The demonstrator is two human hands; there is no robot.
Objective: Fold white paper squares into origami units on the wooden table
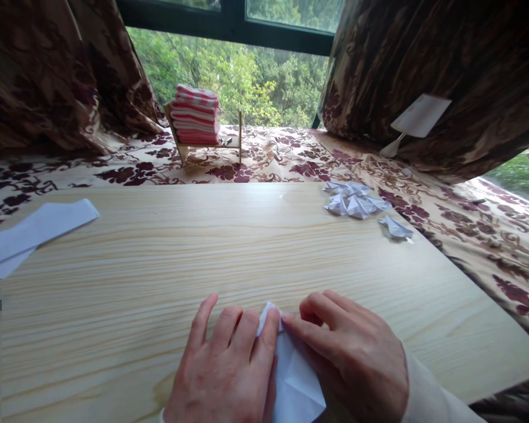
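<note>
A white sheet of folded paper (pixel 294 382) with creases across it lies at the near edge of the table, between my two hands. My left hand (pixel 229 364) covers its left side, the index finger pressing near the pointed top and the other fingers bent on the table. From the right, my right hand (pixel 352 346) has its fingers curled, with the index fingertip on the paper's upper edge, close to the left fingertip. The undersides of both hands and the thumbs are mostly hidden.
Several folded paper pieces (pixel 357 202) lie at the table's back right, one paper piece (pixel 397 228) apart. White paper strips (pixel 35 235) are at left. Beyond the wooden table (pixel 180 247) stand a small rack (pixel 183 154) with folded red-and-white cloths (pixel 196 114) and a white lamp (pixel 422 116).
</note>
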